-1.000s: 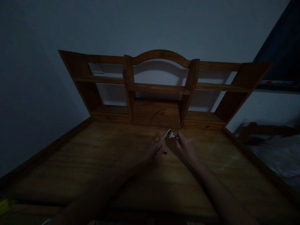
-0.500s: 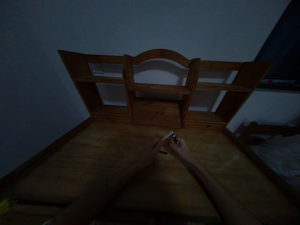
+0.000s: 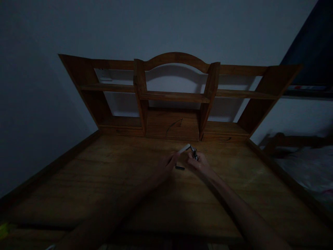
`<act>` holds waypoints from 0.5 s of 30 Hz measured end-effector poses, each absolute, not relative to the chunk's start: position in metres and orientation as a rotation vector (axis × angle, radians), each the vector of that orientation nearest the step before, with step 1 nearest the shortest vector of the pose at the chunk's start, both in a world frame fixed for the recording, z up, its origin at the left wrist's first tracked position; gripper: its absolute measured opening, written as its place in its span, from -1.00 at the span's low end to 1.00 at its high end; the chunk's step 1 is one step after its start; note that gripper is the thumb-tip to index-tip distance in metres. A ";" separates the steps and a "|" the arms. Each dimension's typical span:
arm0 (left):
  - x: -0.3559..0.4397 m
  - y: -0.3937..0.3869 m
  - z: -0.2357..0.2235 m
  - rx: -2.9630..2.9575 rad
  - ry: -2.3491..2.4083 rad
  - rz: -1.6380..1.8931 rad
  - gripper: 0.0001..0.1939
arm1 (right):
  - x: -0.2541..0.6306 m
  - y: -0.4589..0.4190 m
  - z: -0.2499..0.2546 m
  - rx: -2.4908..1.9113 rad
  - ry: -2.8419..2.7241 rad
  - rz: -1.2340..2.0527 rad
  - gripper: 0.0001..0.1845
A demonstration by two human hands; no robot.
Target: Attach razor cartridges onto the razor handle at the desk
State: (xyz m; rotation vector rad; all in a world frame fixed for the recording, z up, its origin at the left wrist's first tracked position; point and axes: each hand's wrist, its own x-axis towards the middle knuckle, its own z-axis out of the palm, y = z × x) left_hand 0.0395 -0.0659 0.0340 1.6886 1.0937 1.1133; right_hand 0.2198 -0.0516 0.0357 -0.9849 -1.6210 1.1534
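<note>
The scene is dim. My left hand is closed on a small white stick-like object that points up and to the right. My right hand pinches a small metal piece that meets the white object's tip. Both hands hover just above a wooden desk top, close together near its far middle. A short dark piece lies on the desk between the hands.
A wooden hutch with shelves and an arched centre stands at the back of the desk against a pale wall. A raised wooden rim borders the desk's left side. A bed with pale bedding lies to the right.
Both hands have drawn slightly closer together and shifted a little left. The metal piece in my right hand has turned from lying sideways to more upright at the white object's tip.
</note>
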 end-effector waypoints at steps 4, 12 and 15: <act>0.039 -0.066 0.035 1.683 1.101 1.119 -0.54 | 0.219 -0.052 0.033 -0.969 -1.594 1.210 -0.72; 0.039 -0.065 0.033 1.659 1.113 1.179 -0.57 | 0.219 -0.050 0.029 -0.923 -1.541 1.292 -0.70; 0.039 -0.065 0.033 1.692 1.118 1.169 -0.59 | 0.218 -0.049 0.027 -0.909 -1.535 1.298 -0.71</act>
